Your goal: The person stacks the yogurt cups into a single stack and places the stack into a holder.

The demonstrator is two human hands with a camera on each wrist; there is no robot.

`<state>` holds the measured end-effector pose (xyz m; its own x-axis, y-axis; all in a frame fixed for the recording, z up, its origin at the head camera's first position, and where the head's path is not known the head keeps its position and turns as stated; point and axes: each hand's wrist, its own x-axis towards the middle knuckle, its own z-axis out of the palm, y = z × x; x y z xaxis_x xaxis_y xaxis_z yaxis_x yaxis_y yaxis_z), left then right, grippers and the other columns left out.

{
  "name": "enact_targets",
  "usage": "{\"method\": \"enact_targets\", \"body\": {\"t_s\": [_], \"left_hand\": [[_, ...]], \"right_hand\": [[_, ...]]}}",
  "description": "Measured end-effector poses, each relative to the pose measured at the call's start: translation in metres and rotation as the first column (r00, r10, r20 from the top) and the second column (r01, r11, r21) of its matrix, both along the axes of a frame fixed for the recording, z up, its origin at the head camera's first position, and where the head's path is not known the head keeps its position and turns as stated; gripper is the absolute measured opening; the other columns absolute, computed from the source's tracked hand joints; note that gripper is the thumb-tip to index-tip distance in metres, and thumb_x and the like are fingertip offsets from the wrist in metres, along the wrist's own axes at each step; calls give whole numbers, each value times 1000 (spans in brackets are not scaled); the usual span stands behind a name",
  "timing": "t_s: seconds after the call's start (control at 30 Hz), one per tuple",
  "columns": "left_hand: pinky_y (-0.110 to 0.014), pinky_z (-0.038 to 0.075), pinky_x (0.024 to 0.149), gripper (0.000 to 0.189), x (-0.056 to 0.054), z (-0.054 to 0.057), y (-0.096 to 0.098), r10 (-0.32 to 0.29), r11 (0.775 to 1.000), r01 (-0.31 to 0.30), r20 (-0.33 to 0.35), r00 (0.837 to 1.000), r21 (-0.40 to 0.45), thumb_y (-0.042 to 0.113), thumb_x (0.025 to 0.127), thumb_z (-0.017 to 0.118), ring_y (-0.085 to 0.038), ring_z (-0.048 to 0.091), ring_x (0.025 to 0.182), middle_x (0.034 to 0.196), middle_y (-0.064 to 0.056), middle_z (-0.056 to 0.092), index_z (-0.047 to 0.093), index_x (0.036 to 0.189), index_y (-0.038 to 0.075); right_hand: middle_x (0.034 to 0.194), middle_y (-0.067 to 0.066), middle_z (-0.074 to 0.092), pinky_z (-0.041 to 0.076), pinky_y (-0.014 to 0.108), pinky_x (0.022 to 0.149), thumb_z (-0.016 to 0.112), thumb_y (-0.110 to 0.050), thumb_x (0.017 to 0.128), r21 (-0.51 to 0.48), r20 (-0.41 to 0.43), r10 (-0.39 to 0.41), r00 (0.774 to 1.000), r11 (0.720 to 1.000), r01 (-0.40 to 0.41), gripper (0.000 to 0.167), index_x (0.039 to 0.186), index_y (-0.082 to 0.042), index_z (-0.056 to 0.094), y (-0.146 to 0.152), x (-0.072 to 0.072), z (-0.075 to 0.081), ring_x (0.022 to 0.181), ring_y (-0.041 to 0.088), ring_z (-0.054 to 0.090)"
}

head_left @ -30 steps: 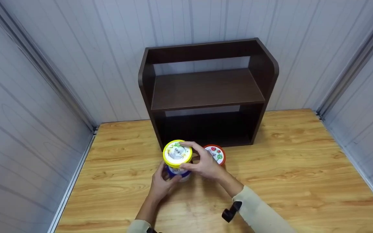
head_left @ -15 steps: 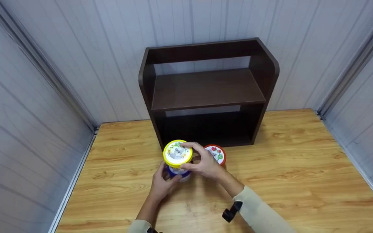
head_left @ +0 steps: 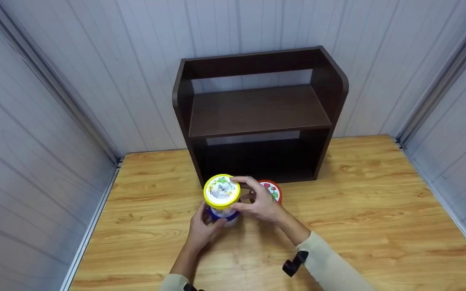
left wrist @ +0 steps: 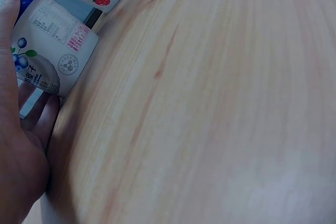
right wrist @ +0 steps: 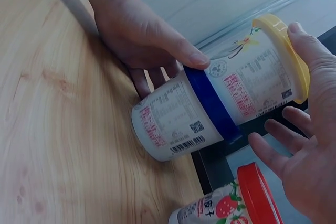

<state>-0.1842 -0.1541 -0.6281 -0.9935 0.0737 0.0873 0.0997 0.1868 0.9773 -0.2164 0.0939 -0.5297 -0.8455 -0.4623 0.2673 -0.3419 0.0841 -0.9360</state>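
Two white yogurt tubs stand stacked in front of the shelf: a yellow-lidded tub point(head_left: 221, 191) on top of a blue-lidded tub point(right wrist: 178, 111) with blueberries printed on its side. My left hand point(head_left: 203, 228) holds the lower tub, its thumb along the blue lid and its fingers behind the wall. My right hand point(head_left: 260, 203) is beside the upper tub, thumb at the edge of the yellow lid. In the right wrist view its other fingers point(right wrist: 270, 153) are spread away from the tub wall. A red-lidded strawberry tub point(right wrist: 223, 203) stands to the right, partly hidden behind the right hand.
A dark brown two-tier shelf point(head_left: 261, 111) stands behind the tubs, against the back wall point(head_left: 152, 48). The wood-grain tabletop point(head_left: 370, 210) runs around it, bounded by panel walls point(head_left: 22, 161) at both sides.
My right hand has loosened and drawn slightly right, its fingers farther from the middle of the yellow lid. The stacked tubs and my left hand have stayed in place.
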Motion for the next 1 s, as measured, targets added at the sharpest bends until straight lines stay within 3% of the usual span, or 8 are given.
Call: {"method": "enact_targets", "body": {"t_s": [0.1, 0.3, 0.5, 0.73, 0.8, 1.0], "left_hand": [[-34, 57, 119, 87, 0, -1, 0, -5, 1000, 5, -6, 1000, 7, 13, 97, 89, -44, 61, 149, 162, -28, 59, 42, 170, 0], [-35, 57, 121, 90, 2, 0, 0, -11, 1000, 11, 1, 1000, 22, 13, 98, 89, -45, 60, 150, 162, -28, 58, 39, 171, 0], [-39, 56, 124, 91, 1, 0, 0, -11, 1000, 10, 16, 1000, 22, 14, 97, 89, -45, 59, 152, 163, -27, 58, 39, 172, 2], [-47, 55, 126, 91, 1, 0, 0, -1, 1000, 0, 16, 1000, 18, 14, 96, 90, -44, 60, 150, 161, -27, 59, 41, 171, 1], [-51, 54, 127, 91, 0, 0, 0, -2, 1000, 2, 17, 1000, 12, 15, 96, 90, -45, 59, 151, 161, -27, 59, 41, 171, 2], [-54, 53, 127, 89, 0, 1, 0, -6, 1000, 6, 11, 1000, 12, 16, 96, 91, -46, 59, 152, 161, -27, 59, 43, 170, 3]], "right_hand": [[166, 22, 56, 63, 56, 110, 92, -19, 96, 5, -3, -5, 1000, 1000, 5, 73, 158, -3, 57, 4, 0, -1, 152, 42, 59], [166, 25, 57, 63, 41, 109, 92, -16, 96, -5, -35, -22, 999, 1000, 21, 72, 157, -1, 57, 14, 1, -2, 153, 46, 59], [165, 28, 57, 62, 58, 114, 93, -17, 94, -21, -78, -43, 996, 999, 41, 73, 156, 1, 59, 27, 0, -2, 152, 53, 58], [167, 27, 56, 55, 65, 121, 94, -10, 92, 3, -62, -78, 995, 997, 78, 74, 156, 2, 58, 38, -1, -1, 154, 50, 56], [166, 26, 57, 55, 64, 121, 94, -8, 91, 17, -76, -94, 993, 995, 96, 74, 155, 2, 59, 42, -2, -1, 153, 43, 58], [164, 27, 58, 60, 57, 117, 94, -5, 90, 16, -78, -117, 990, 993, 119, 74, 155, 3, 59, 54, 0, -1, 145, 1, 59]]}}
